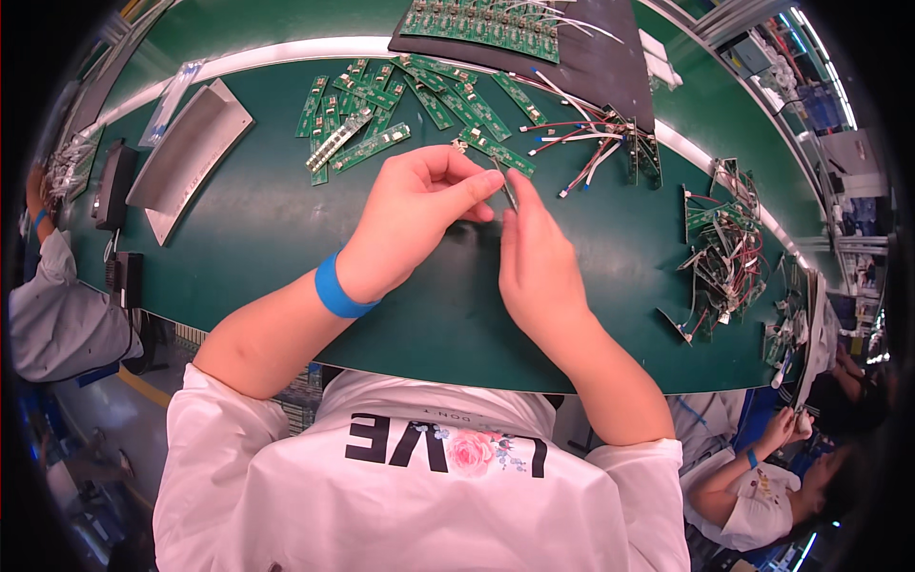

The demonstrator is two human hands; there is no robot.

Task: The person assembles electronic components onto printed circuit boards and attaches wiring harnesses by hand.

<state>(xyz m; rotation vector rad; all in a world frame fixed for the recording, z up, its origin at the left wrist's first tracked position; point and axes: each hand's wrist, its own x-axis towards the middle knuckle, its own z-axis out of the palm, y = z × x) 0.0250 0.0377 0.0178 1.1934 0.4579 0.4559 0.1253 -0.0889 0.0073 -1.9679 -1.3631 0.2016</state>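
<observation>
Above the middle of the table, my left hand (419, 205) pinches with thumb and forefinger at a thin narrow circuit board (510, 196) seen nearly edge-on. My right hand (543, 257) holds the same board from the other side, fingers straight and pressed together around it. Most of the board is hidden by the fingers. Just beyond the fingertips lies a green circuit board strip (498, 150) with a pale connector at its left end. A loose pile of similar green strips (381, 100) spreads behind my left hand.
Wired boards (610, 138) lie at the back right, beside a dark mat (610, 71) carrying a green board panel (481, 29). More wired boards (724, 257) heap at the right. A grey metal tray (191, 162) and black box (116, 184) stand left. Other people sit on both sides.
</observation>
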